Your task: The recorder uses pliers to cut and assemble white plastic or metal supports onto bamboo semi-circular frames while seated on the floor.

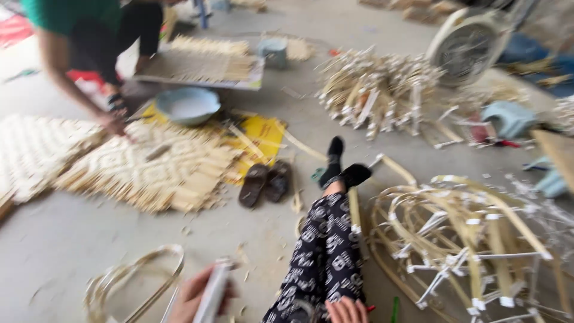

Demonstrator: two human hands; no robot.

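Note:
My left hand (200, 293) sits at the bottom edge, closed around a white tube-like tool (212, 293) that points up and away. A curved bamboo hoop frame (134, 281) lies on the floor just left of it. My right hand (347, 311) rests on my leg in black patterned trousers (326, 251), fingers curled; a small red thing shows beside it, too blurred to tell whether I hold it. My black-socked feet (344, 170) stretch ahead. A domed bamboo frame taped with white strips (466, 239) stands right of my leg.
Another person in a green top crouches at the top left, a hand (113, 125) on a woven bamboo mat (143, 167). Brown sandals (266, 182), a pale blue bowl (188, 104), a yellow sheet (263, 134), a pile of bamboo frames (376, 90) and a fan (466, 48) lie around.

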